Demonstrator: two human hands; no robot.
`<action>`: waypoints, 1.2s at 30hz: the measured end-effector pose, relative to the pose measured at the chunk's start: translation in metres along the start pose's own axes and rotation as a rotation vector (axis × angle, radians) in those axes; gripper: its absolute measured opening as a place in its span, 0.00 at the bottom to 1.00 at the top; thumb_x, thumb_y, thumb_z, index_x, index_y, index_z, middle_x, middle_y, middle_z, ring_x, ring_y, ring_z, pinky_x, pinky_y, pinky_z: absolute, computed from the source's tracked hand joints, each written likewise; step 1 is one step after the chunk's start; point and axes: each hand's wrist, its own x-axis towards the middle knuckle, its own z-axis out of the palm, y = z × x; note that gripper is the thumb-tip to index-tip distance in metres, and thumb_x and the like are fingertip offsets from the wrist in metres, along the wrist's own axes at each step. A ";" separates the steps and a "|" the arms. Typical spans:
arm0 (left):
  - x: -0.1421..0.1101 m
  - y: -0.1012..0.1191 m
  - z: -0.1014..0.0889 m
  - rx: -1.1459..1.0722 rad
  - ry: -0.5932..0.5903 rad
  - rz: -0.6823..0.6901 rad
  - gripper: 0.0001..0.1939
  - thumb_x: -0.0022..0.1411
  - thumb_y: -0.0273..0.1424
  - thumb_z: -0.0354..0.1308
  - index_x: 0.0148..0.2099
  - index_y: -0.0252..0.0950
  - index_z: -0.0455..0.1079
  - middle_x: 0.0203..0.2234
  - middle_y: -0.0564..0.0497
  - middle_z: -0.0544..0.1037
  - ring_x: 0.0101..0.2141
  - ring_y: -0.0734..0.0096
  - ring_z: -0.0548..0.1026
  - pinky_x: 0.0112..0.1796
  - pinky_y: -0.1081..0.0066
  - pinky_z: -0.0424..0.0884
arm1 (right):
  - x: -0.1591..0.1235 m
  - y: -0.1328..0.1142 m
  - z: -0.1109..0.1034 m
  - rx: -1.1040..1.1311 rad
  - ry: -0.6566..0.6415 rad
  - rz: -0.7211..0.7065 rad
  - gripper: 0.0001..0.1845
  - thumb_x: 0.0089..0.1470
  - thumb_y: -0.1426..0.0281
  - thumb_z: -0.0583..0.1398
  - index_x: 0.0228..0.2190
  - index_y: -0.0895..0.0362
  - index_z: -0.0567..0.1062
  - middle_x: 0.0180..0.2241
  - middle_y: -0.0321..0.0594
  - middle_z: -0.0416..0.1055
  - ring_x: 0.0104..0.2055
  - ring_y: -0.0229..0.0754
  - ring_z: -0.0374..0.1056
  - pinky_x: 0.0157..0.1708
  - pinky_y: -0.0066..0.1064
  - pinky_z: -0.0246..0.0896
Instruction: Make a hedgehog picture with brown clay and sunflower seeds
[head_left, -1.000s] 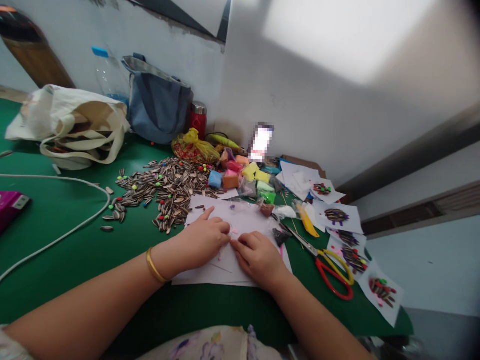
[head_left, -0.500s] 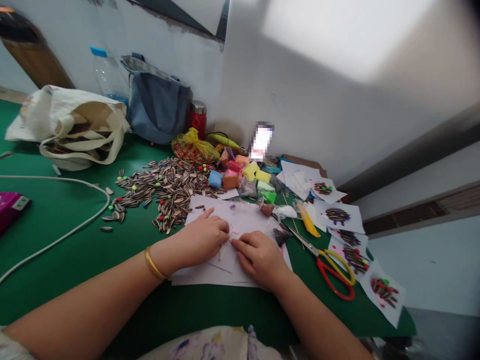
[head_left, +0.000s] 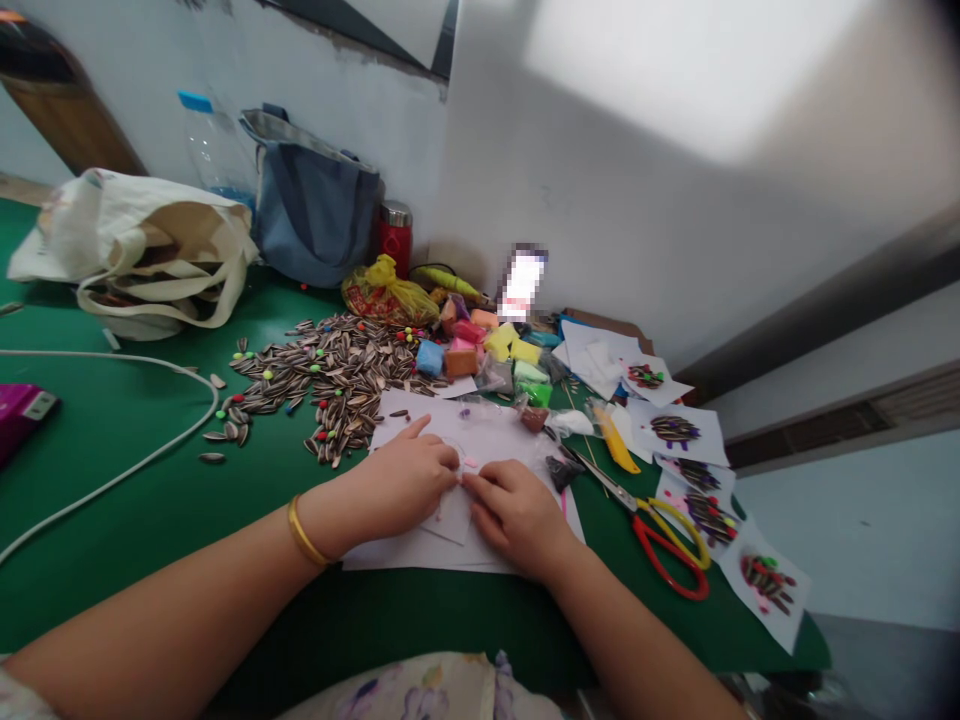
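Observation:
Over a small white paper card [head_left: 450,525], my left hand [head_left: 409,480] and my right hand [head_left: 517,510] meet at their fingertips. A tiny bit of pink clay [head_left: 460,478] shows between them, pressed by the fingers of both hands. The left fingers are curled down, partly hiding a drawn pencil line on the card. On the right, the index finger reaches toward the clay with the others bent beneath. Another pink clay piece [head_left: 470,462] lies just beyond. Larger white sheets [head_left: 382,555] lie under the card.
Sunflower seeds [head_left: 349,370] mixed with coloured pellets are heaped at left. Packets of coloured clay [head_left: 461,363] lie behind the sheets. Scissors [head_left: 660,540] rest at right, near seed-decorated cards [head_left: 765,585]. Bags [head_left: 315,220] and a red flask [head_left: 395,240] stand along the wall.
The fingertips have shifted very slightly, and the pink bit between them shows a little more clearly. Both hands stay in nearly the same place on the card.

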 end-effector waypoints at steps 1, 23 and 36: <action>0.000 0.000 0.000 -0.006 0.000 0.000 0.09 0.60 0.25 0.58 0.41 0.40 0.78 0.39 0.50 0.78 0.43 0.63 0.74 0.63 0.46 0.45 | -0.001 0.001 0.000 0.024 0.015 0.011 0.21 0.59 0.72 0.58 0.54 0.58 0.71 0.43 0.48 0.71 0.43 0.47 0.65 0.43 0.39 0.65; -0.001 -0.005 -0.001 -0.056 0.020 0.007 0.13 0.60 0.23 0.58 0.44 0.42 0.76 0.43 0.51 0.79 0.45 0.64 0.74 0.62 0.49 0.48 | -0.001 0.005 -0.002 0.084 0.081 -0.012 0.16 0.59 0.73 0.57 0.49 0.54 0.76 0.38 0.44 0.71 0.39 0.44 0.65 0.40 0.37 0.64; -0.003 -0.004 0.001 0.017 0.023 0.042 0.11 0.64 0.28 0.56 0.45 0.44 0.77 0.43 0.49 0.77 0.44 0.61 0.71 0.56 0.51 0.55 | 0.000 0.005 -0.004 -0.074 -0.002 -0.063 0.13 0.59 0.71 0.59 0.45 0.51 0.78 0.36 0.42 0.70 0.36 0.43 0.62 0.37 0.36 0.59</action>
